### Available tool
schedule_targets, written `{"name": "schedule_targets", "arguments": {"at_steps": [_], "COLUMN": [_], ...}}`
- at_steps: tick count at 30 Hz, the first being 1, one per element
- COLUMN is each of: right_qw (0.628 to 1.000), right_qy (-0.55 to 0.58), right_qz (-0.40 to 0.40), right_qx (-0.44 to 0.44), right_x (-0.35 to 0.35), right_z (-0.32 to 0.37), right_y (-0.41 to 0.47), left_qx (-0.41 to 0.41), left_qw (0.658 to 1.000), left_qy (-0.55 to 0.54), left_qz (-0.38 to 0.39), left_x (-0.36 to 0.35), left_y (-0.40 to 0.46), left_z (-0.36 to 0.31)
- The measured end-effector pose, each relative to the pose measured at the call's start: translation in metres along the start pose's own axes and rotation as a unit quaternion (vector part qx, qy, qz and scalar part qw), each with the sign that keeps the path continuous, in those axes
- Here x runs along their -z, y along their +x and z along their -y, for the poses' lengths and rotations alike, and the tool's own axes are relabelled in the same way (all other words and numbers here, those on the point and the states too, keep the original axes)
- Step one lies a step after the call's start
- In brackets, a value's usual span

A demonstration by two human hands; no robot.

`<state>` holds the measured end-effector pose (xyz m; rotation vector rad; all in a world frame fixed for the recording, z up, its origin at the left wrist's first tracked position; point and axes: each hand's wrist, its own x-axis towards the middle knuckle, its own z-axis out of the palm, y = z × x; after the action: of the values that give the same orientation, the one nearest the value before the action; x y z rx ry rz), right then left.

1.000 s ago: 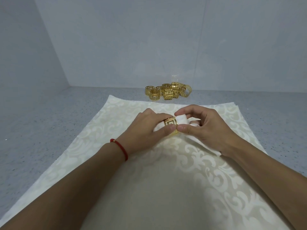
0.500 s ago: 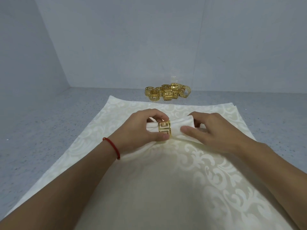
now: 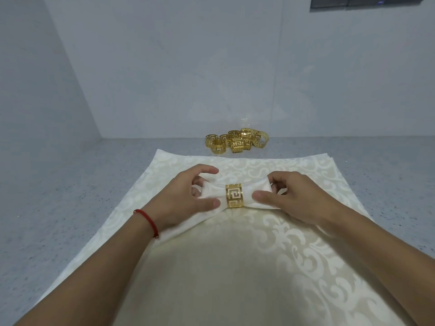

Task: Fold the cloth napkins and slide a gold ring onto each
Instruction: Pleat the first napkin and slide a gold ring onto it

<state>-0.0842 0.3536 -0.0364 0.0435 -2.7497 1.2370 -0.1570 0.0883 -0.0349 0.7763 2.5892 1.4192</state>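
Note:
A folded white napkin [image 3: 213,192] lies crosswise on a flat cream damask napkin [image 3: 247,267]. A gold ring [image 3: 234,196] with a key pattern sits around its middle. My left hand [image 3: 186,198] grips the napkin's left end, thumb below and fingers curled over the top. My right hand [image 3: 294,196] grips the right end the same way, thumb just right of the ring. A heap of several gold rings [image 3: 236,141] lies on the counter beyond the flat napkin's far edge.
The grey speckled counter [image 3: 82,196] runs out to both sides of the flat napkin. A white wall [image 3: 211,67] closes the back and another the left side. A dark fixture [image 3: 372,2] shows at the top right.
The ring has slid from the napkin's end to its middle. My hands have moved apart to the two ends, and the bundle now lies straight across.

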Motion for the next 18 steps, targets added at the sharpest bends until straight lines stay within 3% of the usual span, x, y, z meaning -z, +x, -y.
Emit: {"name": "schedule_targets", "arguments": {"at_steps": [8, 12, 18], "right_qw": [0.994, 0.997, 0.986], "right_qy": [-0.111, -0.062, -0.149], "right_qz": [0.017, -0.026, -0.046], "right_qx": [0.017, 0.047, 0.053], "right_x": [0.0034, 0.0092, 0.0031], "right_z": [-0.0005, -0.0026, -0.0049], "right_y": [-0.0003, 0.0011, 0.0055], "left_qx": [0.031, 0.048, 0.017], "left_qw": [0.997, 0.998, 1.0], "left_qy": [0.009, -0.004, -0.007], "left_qz": [0.067, 0.031, 0.014], "left_x": [0.0023, 0.0005, -0.0022], "left_y": [0.0001, 0.003, 0.0049], "left_z": [-0.0024, -0.0038, -0.0035]}}
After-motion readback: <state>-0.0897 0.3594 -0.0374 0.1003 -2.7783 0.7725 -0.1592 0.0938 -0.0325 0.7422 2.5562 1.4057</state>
